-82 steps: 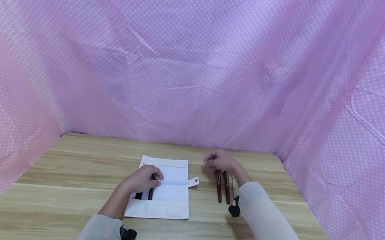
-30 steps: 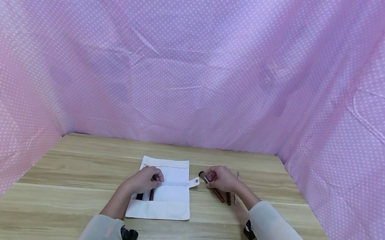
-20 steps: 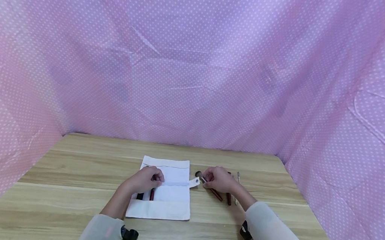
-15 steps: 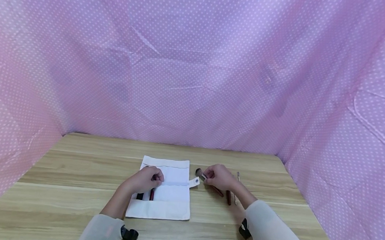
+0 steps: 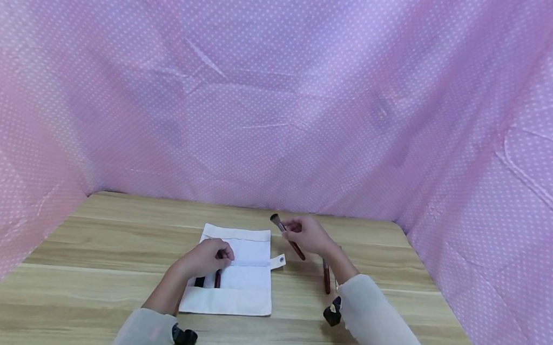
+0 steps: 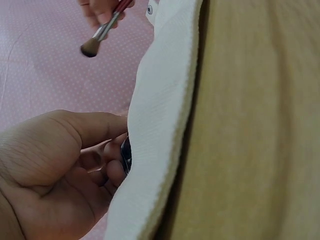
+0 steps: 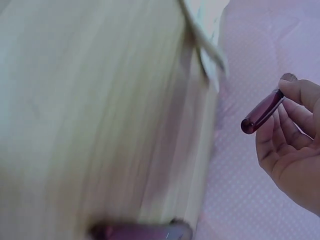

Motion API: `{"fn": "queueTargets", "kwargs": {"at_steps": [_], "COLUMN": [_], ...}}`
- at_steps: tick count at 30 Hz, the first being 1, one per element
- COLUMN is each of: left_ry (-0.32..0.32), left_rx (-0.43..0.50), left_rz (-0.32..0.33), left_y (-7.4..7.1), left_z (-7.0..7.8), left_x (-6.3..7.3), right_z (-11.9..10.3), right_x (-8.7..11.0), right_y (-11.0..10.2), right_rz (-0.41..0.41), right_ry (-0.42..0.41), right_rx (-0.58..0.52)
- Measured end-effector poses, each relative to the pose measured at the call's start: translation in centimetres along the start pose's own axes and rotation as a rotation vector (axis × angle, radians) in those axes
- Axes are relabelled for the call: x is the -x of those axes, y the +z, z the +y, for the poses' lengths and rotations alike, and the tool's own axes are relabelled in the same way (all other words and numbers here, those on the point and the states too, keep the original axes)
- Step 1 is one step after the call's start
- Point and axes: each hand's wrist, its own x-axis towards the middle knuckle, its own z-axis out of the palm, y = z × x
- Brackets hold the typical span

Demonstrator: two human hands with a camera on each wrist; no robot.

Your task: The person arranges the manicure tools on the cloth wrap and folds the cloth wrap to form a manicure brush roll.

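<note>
My right hand (image 5: 309, 234) pinches a makeup brush (image 5: 296, 249) in the air, just right of the white brush roll (image 5: 229, 302). The brush has a dark red handle, a silver ferrule and a dark-tipped head that points up and left. My left hand (image 5: 203, 259) lies over the left part of the unfolded roll, thumb and fingers curled at its inner translucent flap (image 5: 251, 263). Below that hand a dark red handle (image 5: 217, 279) and a black strip (image 5: 199, 282) stand in the bottom pocket. What lies under the left fingers is mostly hidden; a dark object (image 6: 126, 154) shows there in the left wrist view.
Another dark red brush (image 5: 327, 277) lies on the wooden table (image 5: 103, 267) beneath the right forearm, with a thin tool mostly hidden beside it. A snap tab (image 5: 278, 261) sticks out from the roll's right edge. Pink dotted cloth (image 5: 281, 113) hangs around the table.
My right hand has taken hold of a makeup brush and lifted it off the table, moving up and left. The left hand has stayed on the brush roll.
</note>
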Motion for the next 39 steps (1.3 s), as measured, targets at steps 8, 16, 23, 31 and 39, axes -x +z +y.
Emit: {"fn": "queueTargets", "kwargs": {"at_steps": [8,16,23,31,39], "left_ry": [0.001,0.002,0.007,0.009,0.028], "left_rx": [-0.006,0.01,0.012,0.01,-0.007], "left_rz": [0.006,-0.015,-0.024,-0.038,-0.03], "left_y": [0.1,0.0,0.0,0.0,0.0], "left_z": [-0.1,0.0,0.0,-0.1,-0.3], "left_x": [-0.1,0.1,0.0,-0.1,-0.2], "right_z": [-1.8,-2.5,-2.7,-3.0,-2.7], "right_x": [-1.7,-3.5,-4.3,-4.7,-5.2], "right_y": [1.8,4.8,7.2,9.6,11.3], "right_rz": [0.036,0.063,0.115,0.161,0.181], "right_ry": [0.033,0.049,0.086,0.137,0.168], "right_rx": [-0.104,-0.328,-0.46,-0.632,-0.652]}}
